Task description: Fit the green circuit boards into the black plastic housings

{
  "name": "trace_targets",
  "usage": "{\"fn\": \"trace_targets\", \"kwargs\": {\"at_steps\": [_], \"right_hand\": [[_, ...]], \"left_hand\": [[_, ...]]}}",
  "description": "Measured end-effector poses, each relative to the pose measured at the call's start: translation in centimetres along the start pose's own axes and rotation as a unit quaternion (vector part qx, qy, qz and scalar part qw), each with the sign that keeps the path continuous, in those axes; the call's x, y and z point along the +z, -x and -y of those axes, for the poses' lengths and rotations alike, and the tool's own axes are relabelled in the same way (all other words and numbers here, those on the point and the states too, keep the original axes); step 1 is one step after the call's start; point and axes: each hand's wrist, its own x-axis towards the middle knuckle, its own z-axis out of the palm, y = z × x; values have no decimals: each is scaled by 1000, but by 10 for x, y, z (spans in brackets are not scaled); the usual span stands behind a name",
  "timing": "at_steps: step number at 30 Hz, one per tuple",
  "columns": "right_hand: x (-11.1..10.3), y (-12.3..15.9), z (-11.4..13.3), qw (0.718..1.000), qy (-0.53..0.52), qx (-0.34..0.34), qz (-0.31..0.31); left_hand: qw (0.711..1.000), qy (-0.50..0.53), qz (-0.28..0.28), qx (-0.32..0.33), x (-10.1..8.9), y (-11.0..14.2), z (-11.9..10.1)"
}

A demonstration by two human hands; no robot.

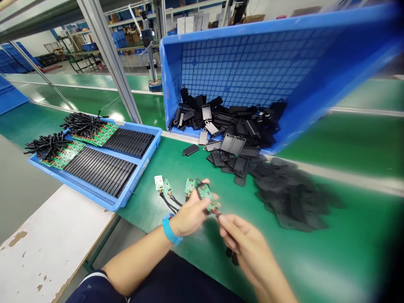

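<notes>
My left hand, with a blue band at its wrist, is closed round a black plastic case. A green circuit board sits in or against that case; whether it is fully seated I cannot tell. The fingers of my right hand pinch the black cable where it leaves the board, and the cable's dark end hangs below the palm. Beside my left hand, several loose circuit boards with black cables lie on the green table. One black case lies alone farther back.
A large blue crate lies tipped on its side, black cases spilling from it toward the right. At left, a shallow blue tray holds rows of black cases and boards with bundled cables. A metal post rises behind the tray.
</notes>
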Motion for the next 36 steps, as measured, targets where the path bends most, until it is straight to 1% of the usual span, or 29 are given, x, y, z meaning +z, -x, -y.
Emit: {"fn": "trace_targets", "kwargs": {"at_steps": [2,4,7,13,16,20,22,25,30,32,36], "right_hand": [[1,-1,-2,999,26,-20,-25],[1,-3,-5,998,43,-34,-37],[2,-6,-8,998,47,-34,-37],[1,-3,-4,1000,20,-20,-11],[0,-1,-2,1000,6,-22,-5],[-1,-3,-2,999,13,-30,-11],[0,-5,-4,999,20,-24,-18],[2,-7,-5,999,41,-14,-30],[7,-11,-8,995,91,-29,-41],[8,-11,-9,991,111,-52,-50],[9,-11,-9,977,149,-130,-74]], "left_hand": [[999,46,14,-2,5,2,-4],[998,61,20,1,9,2,-7],[999,50,12,4,12,2,-7],[999,6,-7,36,9,0,-1],[999,-3,6,41,7,-1,0],[998,19,36,40,8,0,-2],[998,22,37,40,10,0,-2],[999,10,4,49,12,0,1],[993,-16,-73,90,9,-6,11],[990,-29,-89,110,7,-9,14],[986,-44,-95,127,6,-10,18]]}}
